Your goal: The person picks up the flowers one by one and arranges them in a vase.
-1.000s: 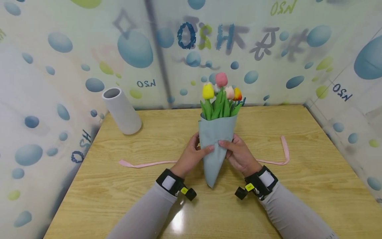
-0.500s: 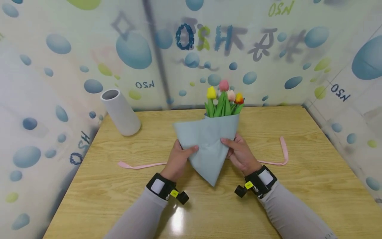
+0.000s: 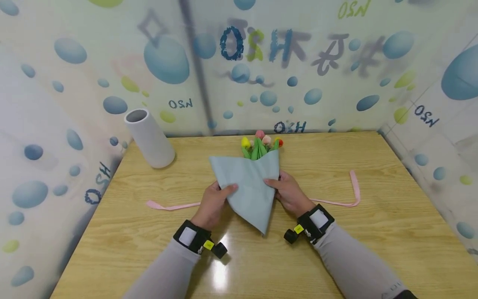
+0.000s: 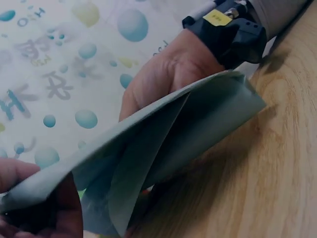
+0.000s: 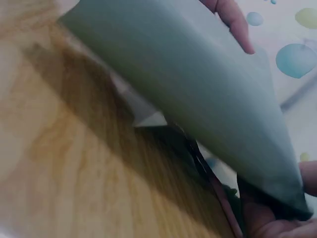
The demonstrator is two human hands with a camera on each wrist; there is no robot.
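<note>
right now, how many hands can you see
2: the left hand grips the blue wrapping paper near its left edge, and the right hand grips it near its right edge.

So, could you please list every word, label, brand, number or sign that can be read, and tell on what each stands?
"H2O", reading right to left: large letters on the patterned backdrop.
Grey characters and smaller lettering there: not surely readable.
Yellow labels on the wrist cameras: too small or blurred.
Marks on the right sleeve: too small.
Blue-grey paper: no text visible.
</note>
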